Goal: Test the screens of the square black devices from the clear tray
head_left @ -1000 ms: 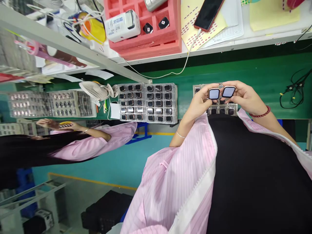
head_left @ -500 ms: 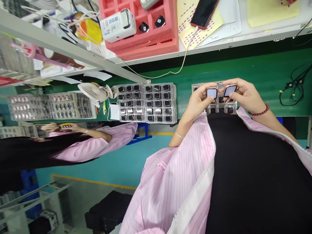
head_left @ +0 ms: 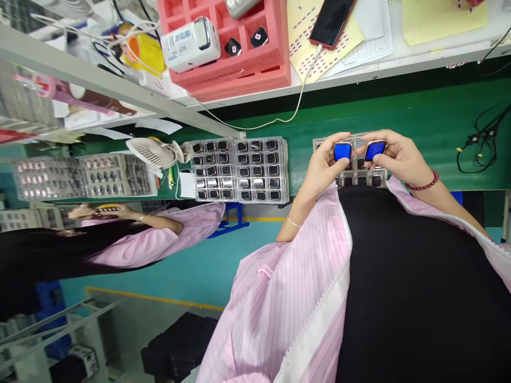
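Two small square smartwatch bodies without straps are held up side by side, both screens lit deep blue. My left hand [head_left: 324, 164] is closed around one smartwatch [head_left: 342, 151], its thumb at the lower edge of the screen. In my right hand [head_left: 399, 154] the other smartwatch [head_left: 375, 150] is pinched, tilted a little, with the thumb on its lower corner. Beneath both hands lies a clear plastic tray [head_left: 381, 177] with dark watch bodies in its pockets, partly hidden by my fingers.
Left of my hands, clear trays [head_left: 258, 171] hold rows of watch bodies. A white fan [head_left: 149, 151], a red foam box [head_left: 235, 74], a charging phone [head_left: 332, 22] and black cables [head_left: 485, 141] are around. A co-worker's pink sleeve [head_left: 159, 239] shows at left.
Both watch screens have gone from pale grey-white to deep blue. My hands keep their grips and have hardly moved.
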A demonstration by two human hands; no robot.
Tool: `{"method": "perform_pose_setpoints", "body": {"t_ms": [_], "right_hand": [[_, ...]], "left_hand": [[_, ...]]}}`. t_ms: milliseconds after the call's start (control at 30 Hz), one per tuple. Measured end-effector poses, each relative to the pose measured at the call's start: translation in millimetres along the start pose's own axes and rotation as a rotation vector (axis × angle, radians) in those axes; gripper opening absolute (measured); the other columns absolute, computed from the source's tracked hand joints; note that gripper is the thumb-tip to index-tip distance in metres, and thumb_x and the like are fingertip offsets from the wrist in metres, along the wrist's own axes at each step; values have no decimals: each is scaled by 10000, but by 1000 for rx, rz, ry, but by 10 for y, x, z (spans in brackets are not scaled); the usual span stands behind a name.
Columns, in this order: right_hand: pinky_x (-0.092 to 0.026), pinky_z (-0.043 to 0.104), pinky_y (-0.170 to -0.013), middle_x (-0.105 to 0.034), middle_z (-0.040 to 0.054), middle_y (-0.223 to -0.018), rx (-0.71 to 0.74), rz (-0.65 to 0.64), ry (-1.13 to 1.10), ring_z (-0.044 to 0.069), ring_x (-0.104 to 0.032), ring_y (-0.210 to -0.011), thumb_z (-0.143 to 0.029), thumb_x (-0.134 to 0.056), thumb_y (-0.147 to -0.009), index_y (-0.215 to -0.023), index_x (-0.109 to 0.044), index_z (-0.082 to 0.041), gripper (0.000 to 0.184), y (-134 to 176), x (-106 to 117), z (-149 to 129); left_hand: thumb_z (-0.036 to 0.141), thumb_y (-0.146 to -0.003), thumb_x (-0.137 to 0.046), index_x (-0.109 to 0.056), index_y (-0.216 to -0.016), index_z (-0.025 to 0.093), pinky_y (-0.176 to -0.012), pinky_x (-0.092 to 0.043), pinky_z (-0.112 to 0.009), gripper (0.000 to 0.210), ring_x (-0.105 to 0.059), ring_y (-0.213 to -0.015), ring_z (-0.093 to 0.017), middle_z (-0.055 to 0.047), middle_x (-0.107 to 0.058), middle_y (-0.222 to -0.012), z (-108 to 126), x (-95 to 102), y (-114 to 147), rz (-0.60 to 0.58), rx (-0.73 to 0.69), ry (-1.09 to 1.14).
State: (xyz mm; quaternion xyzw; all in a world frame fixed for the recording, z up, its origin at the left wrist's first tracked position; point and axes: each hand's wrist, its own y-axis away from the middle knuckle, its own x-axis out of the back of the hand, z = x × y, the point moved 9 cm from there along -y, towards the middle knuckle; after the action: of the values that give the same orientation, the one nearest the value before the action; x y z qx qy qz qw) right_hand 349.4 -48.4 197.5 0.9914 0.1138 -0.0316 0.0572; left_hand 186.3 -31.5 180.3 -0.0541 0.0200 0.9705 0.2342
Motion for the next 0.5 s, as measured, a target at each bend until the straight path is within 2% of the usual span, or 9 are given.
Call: {"method": "perform_pose_setpoints", "body": {"t_ms": [100, 267, 500], "right_hand": [[-686, 306, -688, -811, 33, -1068, 5, -1, 5, 202, -790, -801, -138, -786, -791, -1183, -731, -263, 415, -2, -2, 11], [-692, 367, -842, -800, 33, -1145, 23, -9, -11, 245, -790, -982, -132, -801, -771, -1199, -737, -283, 458, 0, -15, 6], [-693, 326, -744, -814, 25, -1098, 0, -1, 9, 208, -795, -852, -170, -756, -827, -1149, -770, -277, 340, 0, -9, 26]], "left_hand": [[483, -875, -783, -597, -1396, 289, -1015, -575, -407, 587, -708, -1165, -251, -69, -696, -1238, 15, -1, 0, -3, 5, 1], [477, -856, -808, -591, -1395, 284, -1055, -548, -414, 612, -698, -1176, -244, -61, -698, -1222, -9, -5, -1, -4, 37, 17], [518, -845, -815, -659, -1249, 252, -908, -582, -330, 509, -732, -1022, -195, -46, -727, -1102, -28, -5, -15, 41, 81, 44]]}}
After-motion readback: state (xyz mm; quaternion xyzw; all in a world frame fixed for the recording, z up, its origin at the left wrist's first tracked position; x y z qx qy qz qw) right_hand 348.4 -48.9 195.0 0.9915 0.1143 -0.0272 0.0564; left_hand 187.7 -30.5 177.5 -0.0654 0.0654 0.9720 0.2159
